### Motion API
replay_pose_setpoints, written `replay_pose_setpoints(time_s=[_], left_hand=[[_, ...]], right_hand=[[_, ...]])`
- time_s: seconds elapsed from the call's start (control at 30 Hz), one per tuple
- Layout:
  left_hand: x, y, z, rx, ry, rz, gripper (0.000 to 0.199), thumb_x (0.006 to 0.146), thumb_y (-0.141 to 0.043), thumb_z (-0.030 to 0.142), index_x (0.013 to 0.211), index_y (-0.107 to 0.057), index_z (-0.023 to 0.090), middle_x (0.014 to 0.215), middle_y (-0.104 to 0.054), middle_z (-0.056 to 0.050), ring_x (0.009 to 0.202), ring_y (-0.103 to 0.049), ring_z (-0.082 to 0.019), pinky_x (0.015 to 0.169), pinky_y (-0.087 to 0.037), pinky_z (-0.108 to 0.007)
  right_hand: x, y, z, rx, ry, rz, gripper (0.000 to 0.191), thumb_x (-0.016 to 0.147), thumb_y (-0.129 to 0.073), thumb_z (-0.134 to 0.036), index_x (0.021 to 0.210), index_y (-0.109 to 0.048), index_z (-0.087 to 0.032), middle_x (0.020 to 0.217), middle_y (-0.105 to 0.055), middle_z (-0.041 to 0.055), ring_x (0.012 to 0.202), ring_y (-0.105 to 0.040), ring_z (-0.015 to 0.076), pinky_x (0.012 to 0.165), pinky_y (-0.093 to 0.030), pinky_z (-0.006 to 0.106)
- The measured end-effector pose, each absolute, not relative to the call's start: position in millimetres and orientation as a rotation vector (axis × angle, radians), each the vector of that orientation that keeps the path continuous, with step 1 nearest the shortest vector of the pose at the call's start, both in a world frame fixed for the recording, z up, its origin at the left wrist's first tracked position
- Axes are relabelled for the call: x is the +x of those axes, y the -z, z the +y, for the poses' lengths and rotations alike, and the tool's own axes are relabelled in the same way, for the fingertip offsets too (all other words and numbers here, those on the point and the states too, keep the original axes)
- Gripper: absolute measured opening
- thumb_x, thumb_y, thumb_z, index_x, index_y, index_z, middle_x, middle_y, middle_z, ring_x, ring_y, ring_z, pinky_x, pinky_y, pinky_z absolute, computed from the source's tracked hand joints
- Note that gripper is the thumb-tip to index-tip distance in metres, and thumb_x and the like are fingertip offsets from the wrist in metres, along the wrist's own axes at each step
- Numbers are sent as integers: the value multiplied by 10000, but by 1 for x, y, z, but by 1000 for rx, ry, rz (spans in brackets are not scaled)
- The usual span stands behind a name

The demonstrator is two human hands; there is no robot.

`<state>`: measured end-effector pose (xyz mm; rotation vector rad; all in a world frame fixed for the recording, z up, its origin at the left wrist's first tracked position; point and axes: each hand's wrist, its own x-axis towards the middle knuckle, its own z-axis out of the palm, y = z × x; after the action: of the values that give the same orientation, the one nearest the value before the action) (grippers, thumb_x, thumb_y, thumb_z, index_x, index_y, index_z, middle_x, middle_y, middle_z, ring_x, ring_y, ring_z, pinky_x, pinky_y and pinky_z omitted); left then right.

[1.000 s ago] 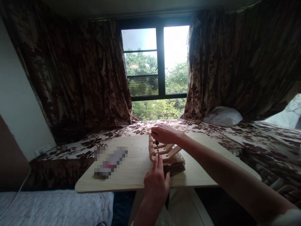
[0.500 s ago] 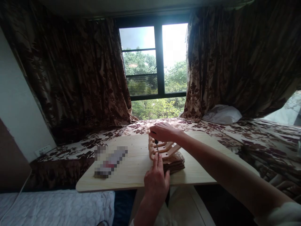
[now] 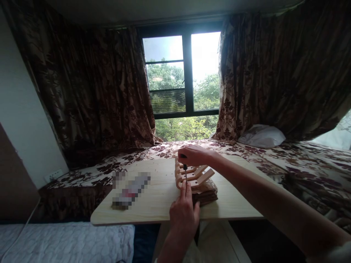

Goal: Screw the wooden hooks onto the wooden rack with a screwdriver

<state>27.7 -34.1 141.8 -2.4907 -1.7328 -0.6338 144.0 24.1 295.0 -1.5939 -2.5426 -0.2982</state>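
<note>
My right hand [image 3: 192,155] is closed round the dark handle of a screwdriver [image 3: 185,168], held nearly upright with its shaft pointing down. Below it is a light wooden slatted rack [image 3: 201,178] with curved ends and small dark holes. The rack rests on a stack of brown wrapped material [image 3: 207,193]. My left hand [image 3: 183,212] reaches up from the near side, its index and middle fingers stretched out at the rack's near end, beside the screwdriver's tip. Its thumb stands apart. Whether a screw sits under the tip is too small to tell.
All this stands on a pale wooden tabletop [image 3: 153,204] with rounded corners. A blurred-out flat object [image 3: 131,191] lies to the left. Behind are a patterned cloth surface, a window [image 3: 183,73] and dark curtains. A white plastic bag [image 3: 261,136] lies at the back right.
The whole view has shifted slightly down and to the right. Both hands keep their places at the rack; the right hand's grip on the screwdriver handle looks slightly turned.
</note>
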Motion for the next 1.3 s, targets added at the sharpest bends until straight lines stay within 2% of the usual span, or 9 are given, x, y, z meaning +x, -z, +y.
replay_pose_setpoints(time_s=[0.23,0.4,0.57,0.73,0.9,1.13,1.3], left_hand=[[26,-147,-34,-2532,632,-1755,628,843,-501,232,1437,-318,144,1524,-271,-104,1200,-547,-267,948,-474,-341],[27,-147,-30,-2525,624,-1787,683,796,-523,233,1436,-314,119,1510,-288,-143,1156,-578,-302,916,-499,-376],[26,-138,-25,-2518,629,-1772,709,777,-511,203,1446,-291,127,1518,-261,-124,1179,-560,-297,931,-490,-370],[26,-131,-24,-2518,659,-1762,701,791,-498,195,1454,-273,152,1525,-256,-105,1175,-562,-269,946,-469,-347],[25,-130,-25,-2523,653,-1761,692,798,-495,201,1450,-280,124,1525,-248,-112,1148,-579,-277,959,-466,-364],[24,-132,-23,-2541,646,-1773,720,773,-511,202,1450,-278,131,1522,-250,-100,1164,-572,-268,964,-466,-347],[25,-133,-25,-2546,645,-1777,716,784,-503,205,1454,-264,123,1530,-238,-100,1160,-572,-274,966,-465,-363]], right_hand=[[131,-284,28,-1614,379,-2480,257,928,-524,-352,1076,-598,-156,1028,-629,58,858,-618,172,753,-517,376],[130,-280,28,-1632,425,-2453,249,929,-525,-348,1062,-601,-151,1010,-633,56,849,-620,170,745,-519,371],[135,-292,27,-1622,379,-2545,228,929,-526,-344,1010,-618,-152,955,-643,40,787,-621,150,704,-526,340],[127,-290,32,-1610,355,-2562,239,926,-530,-346,1047,-609,-156,1005,-636,52,838,-620,165,739,-521,364],[118,-280,38,-1688,372,-2478,256,924,-533,-345,1088,-598,-160,1061,-624,65,899,-614,184,779,-512,391],[132,-292,37,-1629,252,-2578,222,924,-535,-336,1031,-613,-157,984,-638,45,804,-619,153,706,-526,340],[137,-285,33,-1579,234,-2531,233,929,-524,-342,1048,-604,-158,990,-633,48,814,-615,157,723,-520,352]])
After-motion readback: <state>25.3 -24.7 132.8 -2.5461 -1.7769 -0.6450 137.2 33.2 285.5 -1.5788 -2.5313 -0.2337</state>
